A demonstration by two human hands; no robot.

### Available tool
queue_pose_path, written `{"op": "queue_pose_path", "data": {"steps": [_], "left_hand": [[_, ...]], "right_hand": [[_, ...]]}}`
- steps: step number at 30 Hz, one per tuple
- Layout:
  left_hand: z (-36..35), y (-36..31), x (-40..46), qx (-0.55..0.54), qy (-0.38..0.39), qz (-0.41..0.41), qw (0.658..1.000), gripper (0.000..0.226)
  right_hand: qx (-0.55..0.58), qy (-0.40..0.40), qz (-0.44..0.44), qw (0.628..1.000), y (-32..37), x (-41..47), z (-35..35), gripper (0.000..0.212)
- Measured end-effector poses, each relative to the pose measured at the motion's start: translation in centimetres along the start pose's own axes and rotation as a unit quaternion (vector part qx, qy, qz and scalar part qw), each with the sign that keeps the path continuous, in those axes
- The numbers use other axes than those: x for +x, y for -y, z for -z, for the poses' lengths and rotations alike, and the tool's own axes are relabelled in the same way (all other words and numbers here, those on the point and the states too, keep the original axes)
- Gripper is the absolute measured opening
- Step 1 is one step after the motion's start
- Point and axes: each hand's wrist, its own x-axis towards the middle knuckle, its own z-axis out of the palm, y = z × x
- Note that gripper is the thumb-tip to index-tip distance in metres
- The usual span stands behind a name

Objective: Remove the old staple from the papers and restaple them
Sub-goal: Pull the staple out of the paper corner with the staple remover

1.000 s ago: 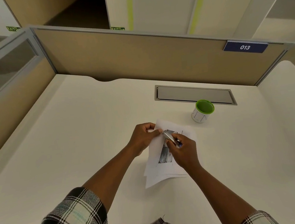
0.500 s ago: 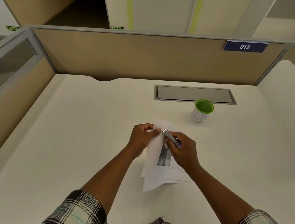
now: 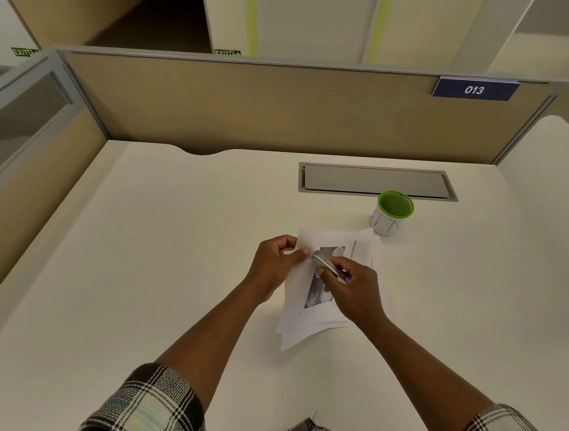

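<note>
A small stack of white printed papers lies on the desk, its top corner lifted. My left hand pinches that upper left corner between thumb and fingers. My right hand grips a small silver stapler, whose front end sits at the pinched corner, right beside my left fingertips. The staple itself is too small to make out.
A white cup with a green rim stands just beyond the papers to the right. Behind it a grey cable flap is set into the white desk. Tan partition walls close the desk at back and left.
The papers shifted slightly under my hands and the stapler's front end stays at the pinched corner. Both hands remain almost in place.
</note>
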Motion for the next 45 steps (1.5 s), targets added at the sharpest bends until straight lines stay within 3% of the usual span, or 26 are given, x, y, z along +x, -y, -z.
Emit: {"op": "queue_pose_path", "data": {"steps": [9,14,17,25,30,36,45], "left_hand": [[0.4,-0.1,0.1,0.042,0.004,-0.026,0.999,0.004],[0.5,-0.4,0.1,0.085,0.004,-0.033,0.996,0.015],[0.4,-0.5,-0.1,0.094,-0.004,-0.03,0.995,0.025],[0.5,-0.4,0.0,0.063,-0.016,-0.024,0.998,0.02],[0.7,0.1,-0.3,0.051,-0.018,-0.013,0.998,0.019],[1.0,0.5,-0.3,0.034,-0.018,-0.003,0.999,0.013],[1.0,0.4,-0.1,0.037,-0.014,0.013,0.999,0.012]], "right_hand": [[0.032,0.032,-0.032,0.998,0.6,0.3,-0.1,0.005],[0.019,0.027,-0.018,0.999,0.3,0.2,-0.1,0.007],[-0.029,0.005,0.024,0.999,0.0,0.1,-0.2,0.002],[-0.059,-0.022,0.091,0.994,-0.1,0.1,-0.4,0.018],[-0.037,-0.06,0.04,0.997,-0.5,0.8,0.2,0.022],[-0.052,-0.003,0.059,0.997,-0.7,0.8,0.6,0.02],[-0.07,0.02,0.088,0.993,-0.8,-0.1,0.1,0.033]]}}
